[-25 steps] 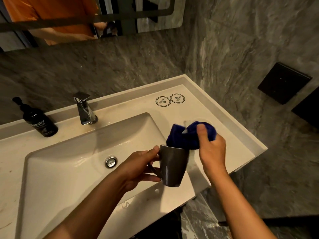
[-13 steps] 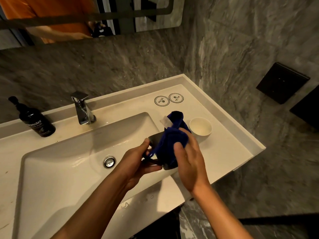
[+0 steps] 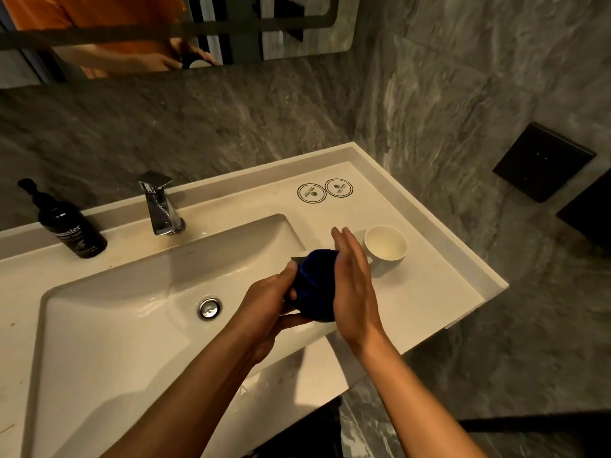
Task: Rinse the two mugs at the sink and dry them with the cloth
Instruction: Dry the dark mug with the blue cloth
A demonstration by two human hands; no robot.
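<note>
Head view, blue cloth (image 3: pixel 314 285) now wraps dark mug, left hand (image 3: pixel 267 302) fingers gripping it, right hand (image 3: pixel 352 285) fingers flattened straight against cloth.

Likely a bathroom: white basin (image 3: pixel 109 325), tap (image 3: pixel 160 206), mirror (image 3: pixel 132 31), grey marble walls (image 3: pixel 446 94).

Two hands, left (image 3: pixel 264 300) and right (image 3: pixel 355 285). One blue cloth (image 3: pixel 315 282). One white mug (image 3: pixel 386 246) plainly visible. One tap (image 3: pixel 161 204). One dark bottle (image 3: pixel 71 228). One drain plug (image 3: pixel 209 308). Two round stickers (image 3: pixel 325 190). One mirror (image 3: pixel 148 31).
</note>
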